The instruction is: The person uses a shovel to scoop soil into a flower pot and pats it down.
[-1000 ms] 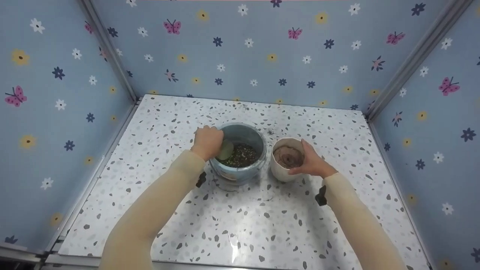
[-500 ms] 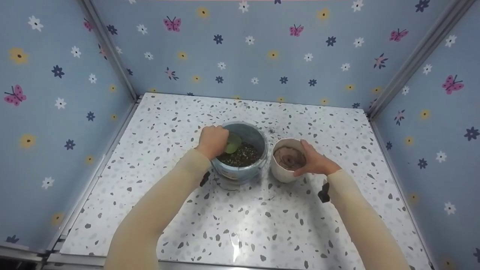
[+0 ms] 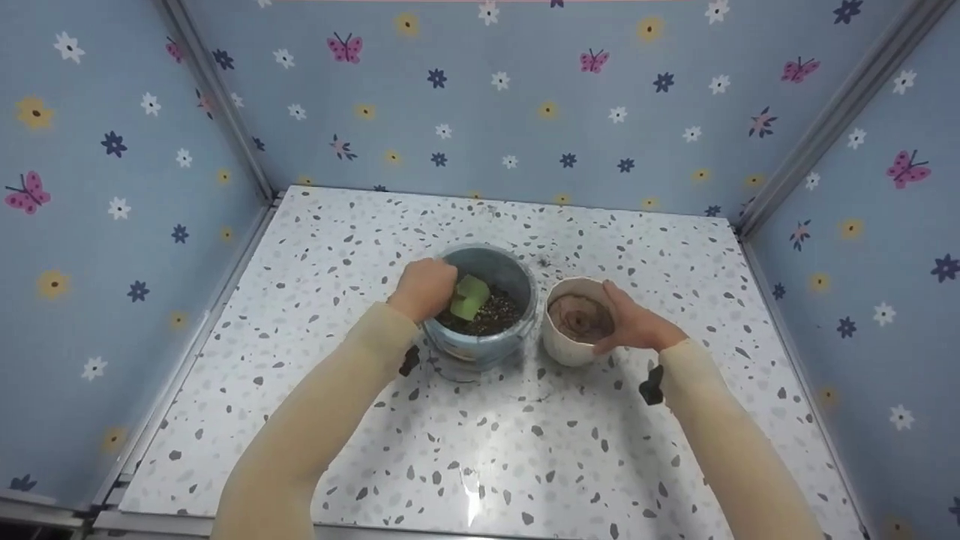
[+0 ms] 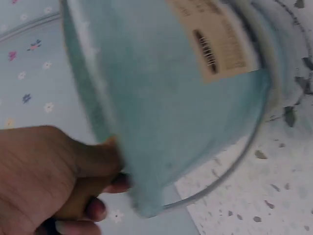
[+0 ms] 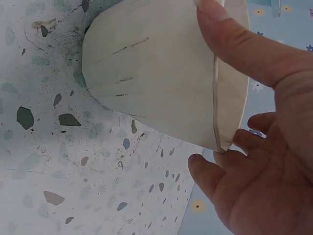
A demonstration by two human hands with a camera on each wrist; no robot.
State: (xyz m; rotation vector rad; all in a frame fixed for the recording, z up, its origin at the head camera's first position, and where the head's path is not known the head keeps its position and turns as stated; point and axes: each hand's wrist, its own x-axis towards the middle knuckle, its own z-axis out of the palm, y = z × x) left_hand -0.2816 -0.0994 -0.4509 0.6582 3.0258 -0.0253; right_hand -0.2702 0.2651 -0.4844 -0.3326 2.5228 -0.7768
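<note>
My left hand grips the wooden handle of a small garden trowel at the left rim of a light blue bucket. The trowel's green blade is inside the bucket, over dark speckled soil. Whether its tip touches the soil I cannot tell. To the right stands a white flowerpot filled with brown soil. Around its right side my right hand holds the rim, thumb on the near outer wall and fingers on the other side.
Both containers stand on a speckled white tabletop, a narrow gap between them. A wire handle hangs against the bucket's side. Flower-patterned blue panels enclose the table at the back and both sides. Dark crumbs lie behind the gap.
The trowel blade has moved right over the soil and turned, showing a broader, brighter green face. My left hand shifted slightly right with it. My right hand keeps its hold on the flowerpot.
</note>
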